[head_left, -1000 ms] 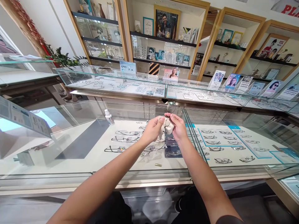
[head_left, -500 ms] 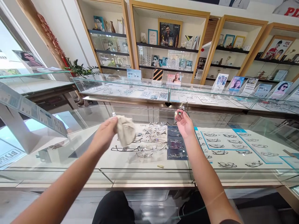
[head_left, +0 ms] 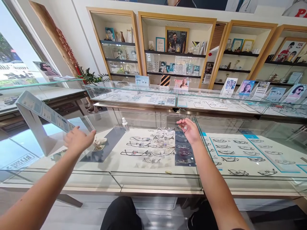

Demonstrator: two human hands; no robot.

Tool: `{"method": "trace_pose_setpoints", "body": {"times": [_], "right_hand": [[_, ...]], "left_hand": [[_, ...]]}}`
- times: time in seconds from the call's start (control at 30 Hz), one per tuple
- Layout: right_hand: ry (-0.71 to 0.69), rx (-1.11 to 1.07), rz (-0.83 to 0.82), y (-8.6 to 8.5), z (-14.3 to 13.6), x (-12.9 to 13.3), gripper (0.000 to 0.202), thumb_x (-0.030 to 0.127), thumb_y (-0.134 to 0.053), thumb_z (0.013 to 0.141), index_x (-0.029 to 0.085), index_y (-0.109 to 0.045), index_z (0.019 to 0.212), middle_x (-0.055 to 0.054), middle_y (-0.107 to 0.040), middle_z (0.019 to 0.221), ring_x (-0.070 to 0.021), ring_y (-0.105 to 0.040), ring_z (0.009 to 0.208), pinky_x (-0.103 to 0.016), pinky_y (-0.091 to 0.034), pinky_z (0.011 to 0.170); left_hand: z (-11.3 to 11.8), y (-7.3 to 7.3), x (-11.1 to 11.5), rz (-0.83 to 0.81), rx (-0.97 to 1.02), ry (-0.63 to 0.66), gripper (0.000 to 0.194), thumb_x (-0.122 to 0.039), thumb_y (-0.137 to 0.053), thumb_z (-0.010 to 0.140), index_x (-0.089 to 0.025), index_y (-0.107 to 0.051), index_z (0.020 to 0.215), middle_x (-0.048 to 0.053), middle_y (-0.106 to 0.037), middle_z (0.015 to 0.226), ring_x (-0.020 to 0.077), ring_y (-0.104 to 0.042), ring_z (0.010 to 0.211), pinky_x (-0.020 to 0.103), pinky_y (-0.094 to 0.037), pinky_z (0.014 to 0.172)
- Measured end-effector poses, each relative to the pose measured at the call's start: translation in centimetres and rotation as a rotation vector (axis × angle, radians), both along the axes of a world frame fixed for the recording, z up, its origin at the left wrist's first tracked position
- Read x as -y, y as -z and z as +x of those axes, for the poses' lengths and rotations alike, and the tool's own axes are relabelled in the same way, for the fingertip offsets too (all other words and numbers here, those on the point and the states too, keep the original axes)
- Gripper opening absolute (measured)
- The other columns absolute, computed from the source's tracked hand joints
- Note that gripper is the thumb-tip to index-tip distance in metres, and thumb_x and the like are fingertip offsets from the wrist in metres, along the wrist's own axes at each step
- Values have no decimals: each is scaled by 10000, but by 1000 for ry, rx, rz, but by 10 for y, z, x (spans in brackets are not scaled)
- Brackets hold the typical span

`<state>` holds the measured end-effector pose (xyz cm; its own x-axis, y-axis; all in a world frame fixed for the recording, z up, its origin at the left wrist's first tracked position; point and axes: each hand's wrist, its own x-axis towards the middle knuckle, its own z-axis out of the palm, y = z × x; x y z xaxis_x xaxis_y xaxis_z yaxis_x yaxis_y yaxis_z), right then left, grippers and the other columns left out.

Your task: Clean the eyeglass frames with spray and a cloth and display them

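In the head view, my left hand (head_left: pixel 79 139) is empty, its fingers apart, over the left part of the glass counter beside a tilted display sign (head_left: pixel 45 110). A crumpled cream cloth (head_left: pixel 99 143) lies on the glass just to the right of that hand. My right hand (head_left: pixel 189 130) pinches a pair of thin-rimmed eyeglasses (head_left: pixel 182 112), held up above the counter with the lenses one over the other. Farther back on the glass, a small white spray bottle (head_left: pixel 125 125) stands upright.
Below the glass counter top (head_left: pixel 153 175) lie rows of eyeglasses (head_left: pixel 134 153), some on a dark panel (head_left: pixel 183 140). Another glass showcase (head_left: pixel 144 95) runs behind, with upright cards (head_left: pixel 228 87) on it. A small yellowish piece (head_left: pixel 168 172) sits near the front edge.
My left hand has let go of the cream cloth and moved left; the cloth now lies on the counter. The spray bottle is in full view. My right hand still holds the eyeglasses.
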<state>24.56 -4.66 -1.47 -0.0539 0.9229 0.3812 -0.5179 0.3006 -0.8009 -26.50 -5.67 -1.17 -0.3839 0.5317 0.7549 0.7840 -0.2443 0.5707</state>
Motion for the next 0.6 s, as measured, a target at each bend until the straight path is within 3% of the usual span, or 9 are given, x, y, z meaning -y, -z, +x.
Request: {"method": "trace_pose_setpoints", "body": {"times": [0.1, 0.17, 0.27, 0.33, 0.43, 0.5, 0.6], "right_hand": [[-12, 57, 14, -1, -2, 3, 261, 457, -847, 861, 232, -734, 797, -48, -788, 927, -211, -753, 1030, -316, -602, 913], [-25, 77, 27, -1, -4, 4, 262, 465, -845, 856, 234, -742, 786, -45, -780, 907, -215, -742, 1007, -328, -587, 915], [-63, 118, 24, -2, -8, 6, 274, 479, -848, 846, 233, -744, 785, -43, -775, 889, -217, -729, 974, -330, -558, 890], [-95, 155, 9, -2, -9, 7, 282, 487, -849, 841, 232, -739, 789, -42, -768, 881, -222, -724, 972, -334, -539, 891], [-132, 211, 2, -3, -10, 9, 290, 497, -839, 849, 234, -729, 793, -35, -749, 867, -228, -710, 966, -347, -518, 913], [-148, 255, 9, -4, -9, 10, 300, 506, -824, 864, 236, -718, 786, -32, -736, 852, -228, -694, 938, -359, -506, 924], [-169, 325, 19, -6, -8, 11, 312, 511, -801, 881, 234, -706, 772, -33, -726, 835, -229, -675, 895, -371, -485, 924]], "left_hand": [[28, 12, -11, 83, -17, -61, 825, -974, -729, 646, -209, -665, 949, 154, -738, 1103, 572, -584, 1408, 785, -437, 1027], [62, 12, -14, 62, -79, 31, 857, -895, -786, 711, -196, -704, 1200, 222, -694, 1394, 608, -508, 1483, 862, -372, 1108], [130, -3, -7, 61, -288, 228, 662, -640, -711, 971, -220, -615, 1474, 224, -575, 1637, 502, -493, 1557, 788, -379, 1243], [177, -16, 1, 77, -402, 370, 562, -482, -603, 1077, -217, -546, 1569, 218, -593, 1634, 429, -542, 1547, 711, -425, 1262], [234, -28, 6, 137, -516, 551, 696, -450, -663, 1060, -238, -434, 1682, 204, -561, 1680, 394, -538, 1567, 647, -453, 1286], [257, -29, 2, 181, -576, 638, 803, -445, -706, 1044, -245, -356, 1738, 208, -529, 1710, 388, -529, 1579, 620, -470, 1289], [270, -23, -8, 241, -619, 687, 818, -420, -726, 1045, -239, -349, 1749, 218, -583, 1655, 384, -583, 1531, 595, -515, 1257]]}}
